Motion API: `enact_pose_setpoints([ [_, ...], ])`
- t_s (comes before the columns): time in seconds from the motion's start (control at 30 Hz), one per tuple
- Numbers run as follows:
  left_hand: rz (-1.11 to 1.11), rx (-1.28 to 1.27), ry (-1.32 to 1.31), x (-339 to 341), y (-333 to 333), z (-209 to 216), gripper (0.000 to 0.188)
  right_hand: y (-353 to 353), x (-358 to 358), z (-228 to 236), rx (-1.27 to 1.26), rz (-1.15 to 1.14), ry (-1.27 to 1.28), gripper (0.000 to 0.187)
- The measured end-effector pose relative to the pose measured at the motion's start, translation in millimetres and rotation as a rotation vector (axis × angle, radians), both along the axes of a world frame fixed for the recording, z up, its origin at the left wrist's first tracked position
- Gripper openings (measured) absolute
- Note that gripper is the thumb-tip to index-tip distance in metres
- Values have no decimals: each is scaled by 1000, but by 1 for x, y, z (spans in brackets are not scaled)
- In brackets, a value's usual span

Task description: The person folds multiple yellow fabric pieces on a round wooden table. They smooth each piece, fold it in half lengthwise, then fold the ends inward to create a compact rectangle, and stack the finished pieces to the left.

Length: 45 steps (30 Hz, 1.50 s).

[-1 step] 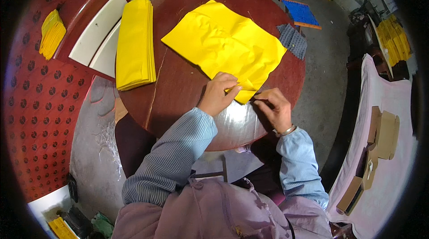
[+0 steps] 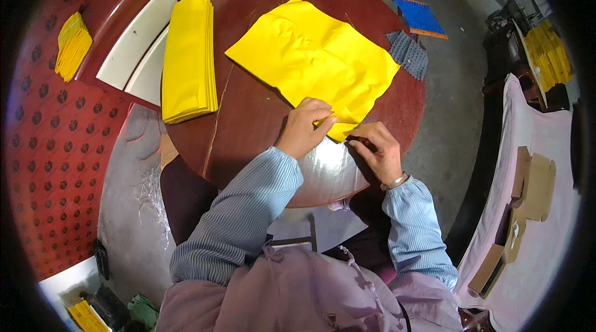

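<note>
Yellow sheet (image 2: 316, 53), thin, soft-looking and covered in shallow creases, lay askew across the middle of a round table (image 2: 242, 127), its near corner between the person's two hands. At the far left, a pile of folded yellow pieces (image 2: 73, 46) rested on a red surface (image 2: 62, 164) printed with rows of dark round marks. Next came a long, neat yellow stack (image 2: 189, 59), its layered edges showing, on the left side of the glossy reddish-brown table. The left hand (image 2: 305, 128), below a striped, gathered sleeve (image 2: 242, 214), rested on the near edge of the sheet, fingers bent and thumb close to the forefinger; whether it pinched the sheet could not be told. The right hand (image 2: 382, 152) was curled, thumb and forefinger nearly meeting beside the corner; what they held, if anything, could not be made out. A shiny metal bracelet (image 2: 395, 182) circled that wrist. Further right, a grey, bumpy mat (image 2: 407, 54) lay at the table's edge, and an opened cardboard box (image 2: 539, 188) sat on wrinkled pink cloth (image 2: 546, 257).
</note>
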<state>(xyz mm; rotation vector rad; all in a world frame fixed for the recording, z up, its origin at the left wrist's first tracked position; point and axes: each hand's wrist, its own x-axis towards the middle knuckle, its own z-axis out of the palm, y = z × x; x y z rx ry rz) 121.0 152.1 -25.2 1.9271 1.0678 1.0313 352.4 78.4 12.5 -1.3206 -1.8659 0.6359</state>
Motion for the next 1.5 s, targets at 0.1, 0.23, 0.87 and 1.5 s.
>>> enact_pose_setpoints([
  [0.1,-3,-22,-10,1,-1,-1,19,7,-11,-5,102,28,-141,22],
  [0.23,-26,-39,0,-2,1,2,18,16,-8,-10,43,13,-42,18],
  [0.87,-122,-39,71,-9,3,5,19,23,-2,-18,-248,-67,220,13],
  [1.5,10,-54,58,0,-2,5,24,10,-5,-8,21,7,49,18],
])
